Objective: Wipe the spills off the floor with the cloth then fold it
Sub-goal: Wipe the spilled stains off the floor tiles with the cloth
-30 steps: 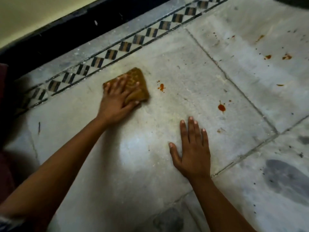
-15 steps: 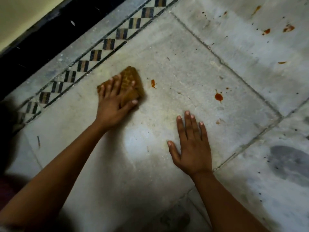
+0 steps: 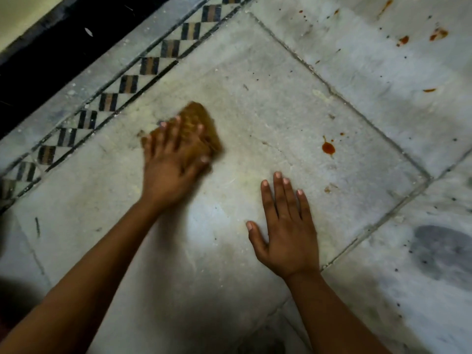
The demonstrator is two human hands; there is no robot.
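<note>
A folded mustard-brown cloth (image 3: 199, 118) lies on the pale marble floor (image 3: 268, 103). My left hand (image 3: 171, 164) presses flat on top of it, fingers spread over it, and is blurred with motion. My right hand (image 3: 286, 226) rests palm down on the floor, fingers apart, holding nothing. A red-orange spill drop (image 3: 328, 148) sits to the right of the cloth. Further red spots (image 3: 403, 40) dot the tile at the upper right.
A checkered tile border (image 3: 127, 84) runs diagonally at the upper left, with a dark skirting (image 3: 51, 54) and wall behind it. Tile joints (image 3: 357, 113) cross the floor. A dark grey patch (image 3: 444, 251) marks the tile at the lower right.
My left hand has slid the cloth to the right over the small red spot that lay beside it; that spot is no longer seen. My right hand has stayed planted on the floor.
</note>
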